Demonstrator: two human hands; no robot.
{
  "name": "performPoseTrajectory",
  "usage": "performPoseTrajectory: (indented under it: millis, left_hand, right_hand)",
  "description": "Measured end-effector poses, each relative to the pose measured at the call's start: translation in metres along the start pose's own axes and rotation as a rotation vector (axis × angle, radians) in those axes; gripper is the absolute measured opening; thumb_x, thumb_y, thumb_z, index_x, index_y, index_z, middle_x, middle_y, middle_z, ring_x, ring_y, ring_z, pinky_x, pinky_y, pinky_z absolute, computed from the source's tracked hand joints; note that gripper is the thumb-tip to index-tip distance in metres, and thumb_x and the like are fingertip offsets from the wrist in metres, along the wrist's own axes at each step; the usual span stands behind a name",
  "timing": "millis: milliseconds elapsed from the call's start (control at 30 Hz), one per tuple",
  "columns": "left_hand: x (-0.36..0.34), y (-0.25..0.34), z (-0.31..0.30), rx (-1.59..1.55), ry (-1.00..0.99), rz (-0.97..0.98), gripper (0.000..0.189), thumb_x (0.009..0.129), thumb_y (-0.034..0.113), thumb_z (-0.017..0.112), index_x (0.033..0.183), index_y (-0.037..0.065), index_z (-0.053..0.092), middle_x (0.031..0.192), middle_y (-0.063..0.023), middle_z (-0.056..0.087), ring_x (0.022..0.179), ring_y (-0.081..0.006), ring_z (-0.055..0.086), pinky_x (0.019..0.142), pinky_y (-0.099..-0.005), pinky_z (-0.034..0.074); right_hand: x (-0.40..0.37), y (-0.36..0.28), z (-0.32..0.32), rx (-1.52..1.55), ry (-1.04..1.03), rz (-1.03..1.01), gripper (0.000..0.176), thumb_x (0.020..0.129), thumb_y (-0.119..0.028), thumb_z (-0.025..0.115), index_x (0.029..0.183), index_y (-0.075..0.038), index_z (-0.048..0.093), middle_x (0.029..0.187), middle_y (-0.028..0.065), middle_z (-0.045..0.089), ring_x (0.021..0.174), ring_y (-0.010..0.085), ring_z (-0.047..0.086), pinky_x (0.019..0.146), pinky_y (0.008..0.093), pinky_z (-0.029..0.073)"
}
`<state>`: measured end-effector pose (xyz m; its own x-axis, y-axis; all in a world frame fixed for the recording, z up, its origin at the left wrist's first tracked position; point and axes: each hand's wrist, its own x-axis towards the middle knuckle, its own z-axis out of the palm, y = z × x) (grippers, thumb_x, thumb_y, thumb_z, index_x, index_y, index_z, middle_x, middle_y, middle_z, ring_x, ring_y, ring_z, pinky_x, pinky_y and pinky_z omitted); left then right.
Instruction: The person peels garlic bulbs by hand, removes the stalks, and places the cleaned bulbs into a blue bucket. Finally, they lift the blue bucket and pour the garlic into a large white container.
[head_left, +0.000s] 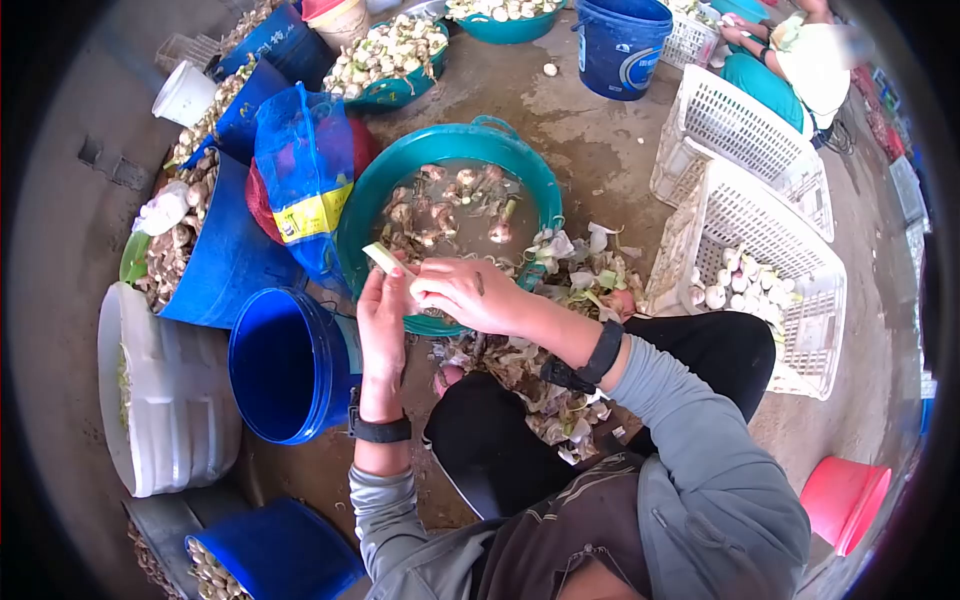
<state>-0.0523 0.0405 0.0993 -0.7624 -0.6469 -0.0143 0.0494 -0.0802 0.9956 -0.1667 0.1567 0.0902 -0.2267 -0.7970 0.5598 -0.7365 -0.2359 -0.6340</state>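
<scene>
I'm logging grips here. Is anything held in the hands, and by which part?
A pale vegetable piece, pinched at its lower end between the fingertips of the left hand and the right hand; its upper end sticks out free.

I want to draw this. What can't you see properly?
Head view: what the left hand and right hand hold; fingers cover all but a pale stalk.
Head view: the other person, cut by the top edge.
Head view: lower blue tub, cut by the bottom edge.
</scene>
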Motion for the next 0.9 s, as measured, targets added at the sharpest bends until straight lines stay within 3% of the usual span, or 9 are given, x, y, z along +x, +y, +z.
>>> performPoseTrajectory:
  millis: [367,467,567,600,667,700,800,833,900]
  left_hand:
    - [0.004,0.036,0.04,0.08,-0.039,0.08,0.035,0.096,0.02,0.049,0.124,-0.002,0.05,0.104,-0.0082,0.062,0.093,-0.0154,0.061,0.082,-0.028,0.048]
    - [0.006,0.049,0.049,-0.23,0.078,-0.031,0.036,0.098,0.022,0.041,0.122,-0.006,0.042,0.093,-0.012,0.062,0.087,-0.0217,0.062,0.079,-0.0321,0.05]
    - [0.02,0.049,0.106,-0.189,0.085,0.094,0.037,0.098,0.027,0.039,0.12,-0.002,0.048,0.09,-0.0106,0.062,0.086,-0.0191,0.062,0.078,-0.0316,0.049]
    - [0.006,0.067,0.157,-0.179,0.001,0.013,0.038,0.098,0.031,0.038,0.117,0.001,0.052,0.093,-0.0106,0.063,0.089,-0.0187,0.061,0.079,-0.0314,0.048]
    - [0.009,0.029,0.227,-0.016,-0.268,0.17,0.037,0.099,0.029,0.037,0.11,0.002,0.059,0.103,-0.0097,0.066,0.094,-0.0206,0.06,0.083,-0.0344,0.046]
    - [0.007,0.021,0.265,-0.066,-0.304,0.492,0.028,0.097,0.021,0.043,0.102,0.002,0.063,0.101,-0.0104,0.066,0.096,-0.0222,0.061,0.085,-0.0351,0.046]
    - [0.034,0.026,0.224,0.291,-0.386,0.624,0.021,0.093,0.015,0.051,0.103,0.004,0.066,0.104,-0.0118,0.066,0.1,-0.0203,0.06,0.09,-0.032,0.045]
    - [0.042,0.03,0.189,0.348,-0.417,0.563,0.02,0.092,0.012,0.052,0.104,0.005,0.066,0.103,-0.0115,0.066,0.098,-0.0194,0.061,0.088,-0.0315,0.045]
    - [0.062,0.012,0.105,0.715,-0.515,0.453,0.034,0.085,0.014,0.06,0.119,0.011,0.059,0.11,-0.0106,0.063,0.104,-0.028,0.059,0.092,-0.036,0.044]
  right_hand:
    - [-0.008,-0.006,-0.041,-0.024,0.152,-0.083,0.023,0.08,-0.009,0.061,0.102,-0.008,0.056,0.088,0.0083,0.056,0.081,0.0285,0.059,0.067,0.0399,0.05]
    - [-0.051,0.01,-0.027,-0.124,0.087,-0.008,0.004,0.082,-0.009,0.056,0.086,-0.007,0.056,0.085,0.0097,0.057,0.078,0.0311,0.06,0.066,0.0388,0.049]
    - [-0.16,0.069,0.072,-0.34,-0.687,0.312,0.02,0.084,-0.027,0.049,0.085,-0.012,0.063,0.082,0.0115,0.065,0.085,0.0318,0.063,0.073,0.0435,0.048]
    - [-0.17,0.053,0.069,0.005,-0.821,0.614,0.024,0.086,-0.018,0.048,0.1,-0.013,0.067,0.099,0.0153,0.066,0.093,0.0334,0.063,0.081,0.0422,0.048]
    - [-0.159,0.021,0.051,0.018,-0.833,0.688,0.026,0.086,-0.018,0.048,0.104,-0.013,0.066,0.099,0.0163,0.065,0.094,0.0336,0.063,0.083,0.0412,0.048]
    - [-0.152,0.013,0.042,0.121,-0.56,0.573,0.025,0.086,-0.018,0.048,0.104,-0.013,0.066,0.099,0.0165,0.065,0.094,0.0334,0.063,0.083,0.0414,0.048]
    - [-0.122,0.028,0.021,0.418,0.274,0.212,0.024,0.086,-0.019,0.049,0.102,-0.013,0.065,0.097,0.0169,0.066,0.093,0.0326,0.063,0.082,0.0421,0.048]
    - [-0.111,0.088,0.026,0.003,-0.395,0.532,0.023,0.085,-0.018,0.048,0.099,-0.01,0.064,0.098,0.0184,0.065,0.092,0.0334,0.063,0.08,0.0434,0.048]
    - [-0.088,0.133,0.007,-0.186,-0.258,0.543,0.022,0.082,-0.014,0.048,0.096,-0.009,0.064,0.097,0.0169,0.064,0.088,0.0355,0.062,0.076,0.0447,0.049]
